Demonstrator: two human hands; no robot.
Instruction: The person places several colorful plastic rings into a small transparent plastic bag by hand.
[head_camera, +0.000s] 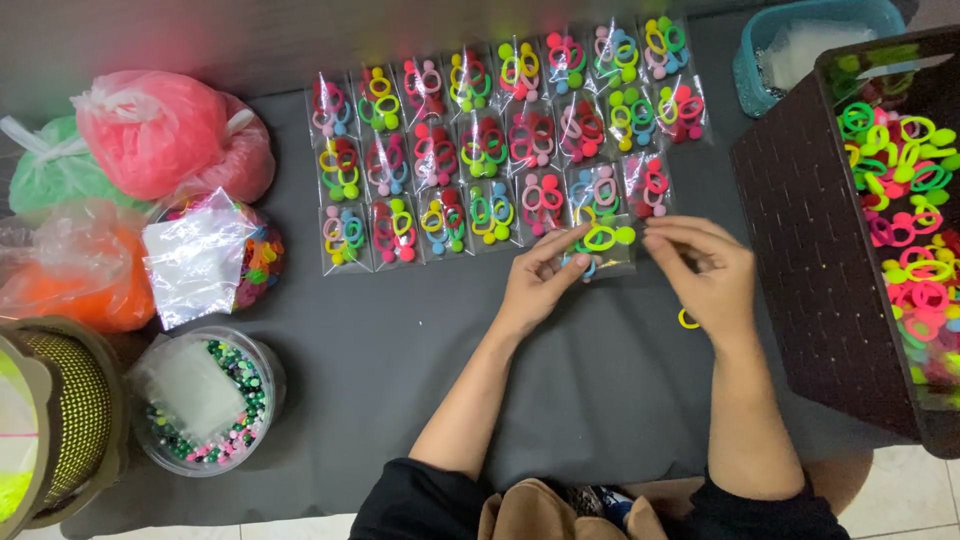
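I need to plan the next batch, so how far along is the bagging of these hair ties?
Done: three rows of filled clear packets lie on the dark mat. In hand: the left hand and right hand hold one packet with green ties. Left: the brown basket holds many loose ties.

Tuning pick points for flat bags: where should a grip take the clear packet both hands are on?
Take the clear packet by its bare film edges, left and right, where the left hand and right hand pinch it now. It lies flat on the dark mat; the green bands bulge in the middle, and packet rows crowd its far side, so probably come from the near side.
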